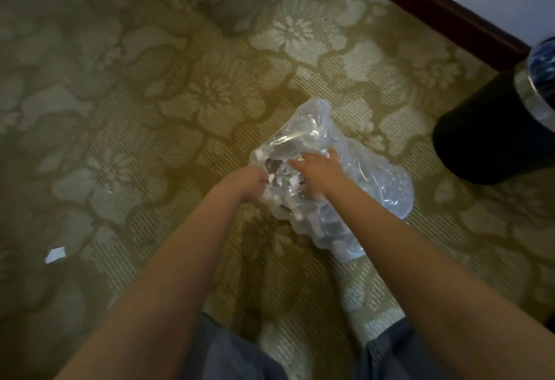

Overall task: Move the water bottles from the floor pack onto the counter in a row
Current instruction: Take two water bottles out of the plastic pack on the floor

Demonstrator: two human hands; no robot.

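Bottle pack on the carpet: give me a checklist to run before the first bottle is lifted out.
1. Both hands at the pack: ok, left hand and right hand are on it.
2. Wrap opened: cannot tell, plastic is crumpled and blurred.
3. A bottle gripped: cannot tell.
4. Floor around the pack: not ok, paper scrap on the carpet, black bin close by.
5. Counter ready: cannot tell, out of view.
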